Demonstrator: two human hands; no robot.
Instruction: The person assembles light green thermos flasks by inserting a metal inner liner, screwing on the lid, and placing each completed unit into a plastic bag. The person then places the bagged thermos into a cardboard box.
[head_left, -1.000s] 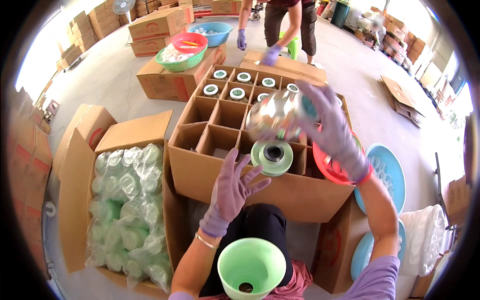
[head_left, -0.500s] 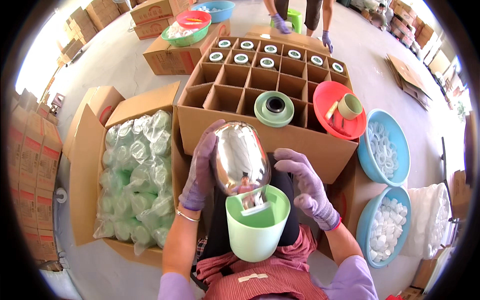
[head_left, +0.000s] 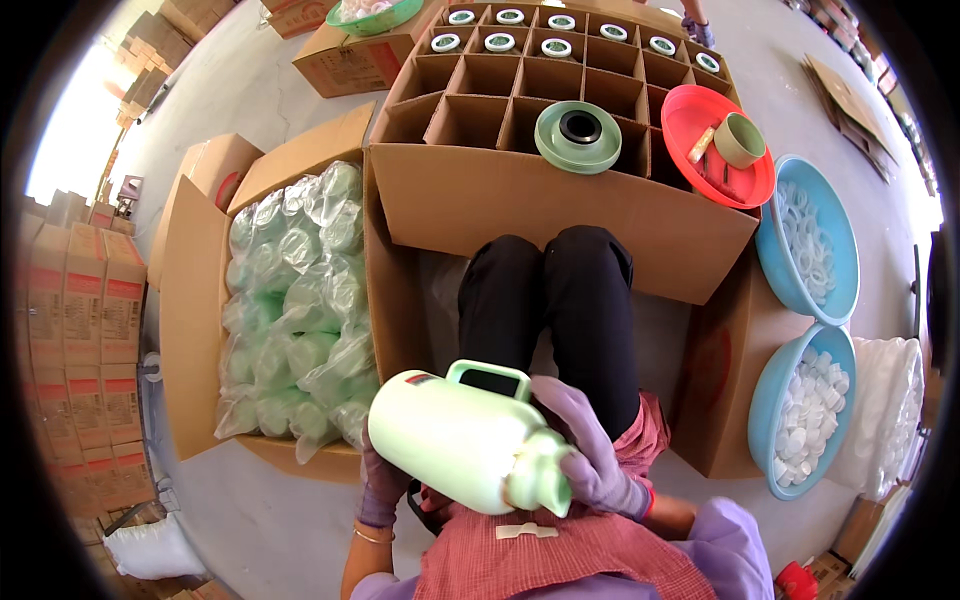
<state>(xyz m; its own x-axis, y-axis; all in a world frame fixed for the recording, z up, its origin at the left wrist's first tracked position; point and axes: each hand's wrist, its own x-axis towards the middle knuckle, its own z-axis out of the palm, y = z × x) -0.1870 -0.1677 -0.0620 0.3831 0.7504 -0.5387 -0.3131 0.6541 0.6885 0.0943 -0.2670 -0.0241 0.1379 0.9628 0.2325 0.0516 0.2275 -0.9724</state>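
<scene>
A light green thermos jug (head_left: 450, 440) lies tilted across my lap, its handle upward and its spout end pointing down to the right. My left hand (head_left: 383, 485), in a purple glove, supports the base end; most of its fingers are hidden behind the jug. Gloved as well, my right hand (head_left: 595, 455) is closed about the neck beside the spout. The silver glass liner cannot be seen. Ahead of my knees, a green round dish with a black ring (head_left: 580, 137) sits on the edge of a divided carton (head_left: 560, 190).
Several white-lidded jars stand in the carton's far cells. A red tray (head_left: 735, 185) with a green cup (head_left: 740, 140) rests at its right corner. Blue basins hold clear rings (head_left: 805, 240) and white caps (head_left: 810, 410). At left, an open box contains bagged green parts (head_left: 300, 330).
The silver liner has gone from sight. The green shell has turned onto its side, now with a spouted end, and both hands have come down and closed on it. My view has tilted lower.
</scene>
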